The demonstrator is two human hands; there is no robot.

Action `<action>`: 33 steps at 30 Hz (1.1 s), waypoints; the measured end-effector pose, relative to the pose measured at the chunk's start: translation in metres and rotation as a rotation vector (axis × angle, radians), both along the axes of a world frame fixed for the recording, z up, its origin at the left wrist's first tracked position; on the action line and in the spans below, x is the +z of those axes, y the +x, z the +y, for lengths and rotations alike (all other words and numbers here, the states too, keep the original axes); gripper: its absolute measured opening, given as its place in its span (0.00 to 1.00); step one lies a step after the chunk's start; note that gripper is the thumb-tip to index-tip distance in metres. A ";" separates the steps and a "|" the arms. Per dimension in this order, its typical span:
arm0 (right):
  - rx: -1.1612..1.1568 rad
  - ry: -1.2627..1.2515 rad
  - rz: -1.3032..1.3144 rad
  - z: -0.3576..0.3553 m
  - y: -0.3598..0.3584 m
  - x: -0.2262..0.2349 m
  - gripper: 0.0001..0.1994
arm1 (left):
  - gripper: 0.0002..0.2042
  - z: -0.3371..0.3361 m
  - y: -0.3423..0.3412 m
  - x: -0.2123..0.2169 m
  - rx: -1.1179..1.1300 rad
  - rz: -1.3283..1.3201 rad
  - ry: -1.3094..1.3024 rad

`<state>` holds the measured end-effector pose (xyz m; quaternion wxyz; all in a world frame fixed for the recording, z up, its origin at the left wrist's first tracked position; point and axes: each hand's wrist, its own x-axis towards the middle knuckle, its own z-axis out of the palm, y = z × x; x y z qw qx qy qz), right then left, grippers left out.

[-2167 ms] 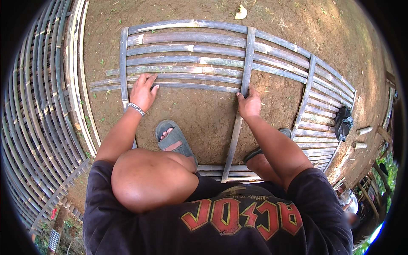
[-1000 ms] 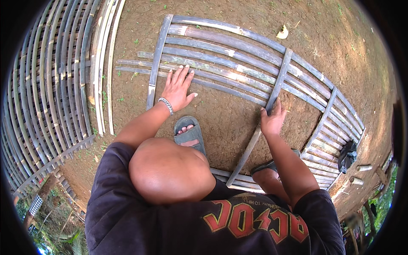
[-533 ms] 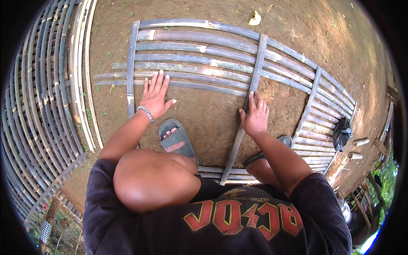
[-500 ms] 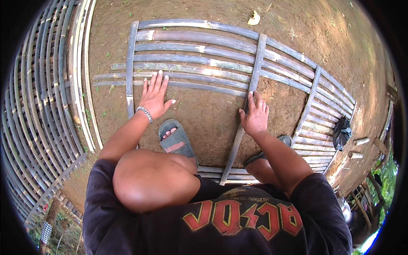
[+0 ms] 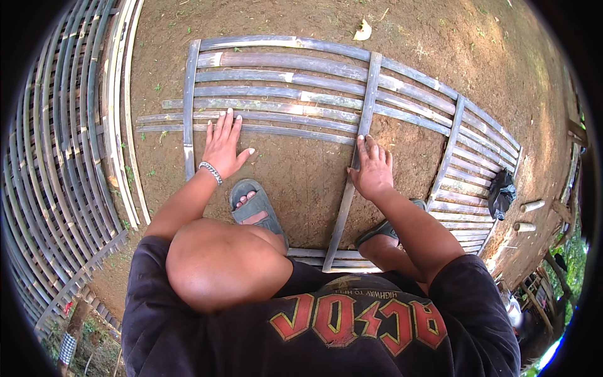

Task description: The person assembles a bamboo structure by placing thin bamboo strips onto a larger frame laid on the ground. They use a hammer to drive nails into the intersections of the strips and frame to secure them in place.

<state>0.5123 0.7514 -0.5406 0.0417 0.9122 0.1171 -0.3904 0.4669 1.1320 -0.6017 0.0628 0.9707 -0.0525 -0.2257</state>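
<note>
A frame of split bamboo slats (image 5: 282, 61) with flat crosspieces lies on the bare soil before me. My left hand (image 5: 222, 143) is spread, its fingertips on the nearer loose-looking slats (image 5: 282, 128) close to the left crosspiece (image 5: 190, 119). Those slats stick out past that crosspiece on the left. My right hand (image 5: 373, 166) rests beside the middle crosspiece (image 5: 362, 132), fingers stretched out and touching its edge. Neither hand grips anything. Between the hands, soil shows through a wide gap in the slats.
A larger bamboo slat panel (image 5: 59, 138) stands at the left, with pale bamboo strips (image 5: 123, 119) alongside. A black plastic bag (image 5: 502, 195) lies on the frame's right end. Two short bamboo pieces (image 5: 531, 206) lie beyond it. My sandalled foot (image 5: 255, 204) is inside the frame's gap.
The frame appears slightly lower and further left in view, along with the ground. Both hands stay in nearly the same places on the slats and crosspiece.
</note>
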 end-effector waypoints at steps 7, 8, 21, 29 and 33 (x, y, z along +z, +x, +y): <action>-0.026 0.150 -0.176 -0.010 -0.015 -0.017 0.38 | 0.44 -0.002 0.006 0.007 0.033 -0.019 -0.005; 0.002 0.186 -0.188 -0.011 -0.016 -0.016 0.37 | 0.44 -0.002 0.007 0.007 0.030 -0.032 -0.008; 0.097 0.669 -0.296 0.013 -0.009 -0.060 0.20 | 0.42 -0.042 0.113 0.055 -0.346 -0.050 -0.043; 0.100 0.724 -0.382 0.012 -0.009 -0.092 0.24 | 0.41 -0.177 0.193 -0.005 -0.398 -0.225 -0.173; 0.128 0.748 -0.346 0.005 -0.009 -0.098 0.26 | 0.41 -0.240 0.209 -0.037 -0.260 -0.338 -0.346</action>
